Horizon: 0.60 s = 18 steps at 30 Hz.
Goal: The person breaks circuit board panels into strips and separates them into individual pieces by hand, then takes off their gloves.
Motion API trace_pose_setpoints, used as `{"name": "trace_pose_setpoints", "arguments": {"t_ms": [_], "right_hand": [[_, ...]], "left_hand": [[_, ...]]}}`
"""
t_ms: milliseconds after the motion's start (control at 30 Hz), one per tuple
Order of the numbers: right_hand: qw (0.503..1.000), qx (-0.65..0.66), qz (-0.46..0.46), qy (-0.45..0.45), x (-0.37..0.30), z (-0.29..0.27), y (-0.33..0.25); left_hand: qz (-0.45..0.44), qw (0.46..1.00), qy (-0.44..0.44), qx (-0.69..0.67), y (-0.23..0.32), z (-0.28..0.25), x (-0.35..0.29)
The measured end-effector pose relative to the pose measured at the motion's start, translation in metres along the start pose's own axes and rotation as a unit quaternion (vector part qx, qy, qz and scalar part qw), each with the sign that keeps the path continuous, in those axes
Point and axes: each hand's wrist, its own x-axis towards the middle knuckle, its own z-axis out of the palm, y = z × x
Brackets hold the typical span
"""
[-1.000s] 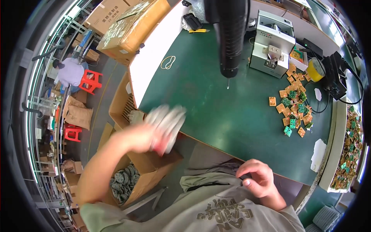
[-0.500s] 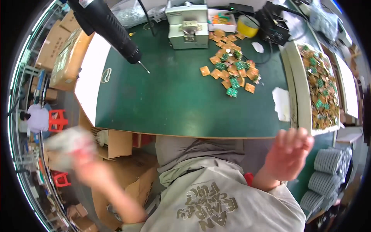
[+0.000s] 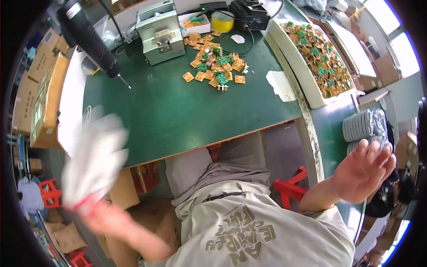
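My left hand [image 3: 95,155], in a white glove with a red cuff, is raised off the table's left front corner. It is smeared by motion, but its thumb stands apart from the long outline of the fingers, and nothing shows in it. My bare right hand [image 3: 362,171] is held up at the right, fingers spread and holding nothing. Beyond both, a loose pile of small orange and green circuit boards [image 3: 200,75] lies on the green table [image 3: 178,115]. A black electric screwdriver [image 3: 95,51] hangs over the table's far left, bit pointing down.
A grey metal machine [image 3: 162,51] stands at the back, beside a white parts box [image 3: 195,27] and a yellow tape roll [image 3: 222,21]. A white tray [image 3: 318,102] full of boards lies to the right. Bundled grey discs [image 3: 358,127] sit near my right hand; a red stool [image 3: 289,189] stands below.
The view has turned to the right, so the table and boards sit further left. My gloved left hand has swung up towards the table's edge. My right hand remains raised, its fingers more spread.
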Motion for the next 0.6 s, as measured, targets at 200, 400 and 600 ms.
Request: {"name": "trace_pose_setpoints", "arguments": {"t_ms": [200,400,600], "right_hand": [[0.995,-0.042,0.066,0.067,0.001,0.010,-0.007],[0.996,-0.025,0.048,-0.075,0.001,-0.015,-0.062],[0.983,-0.110,0.131,-0.071,-0.035,-0.038,-0.061]], "left_hand": [[0.156,0.896,-0.136,0.394,-0.029,0.038,-0.067],[0.021,0.731,-0.642,-0.230,0.021,0.162,-0.236],[0.002,0.805,-0.573,-0.152,-0.020,0.102,-0.133]]}}
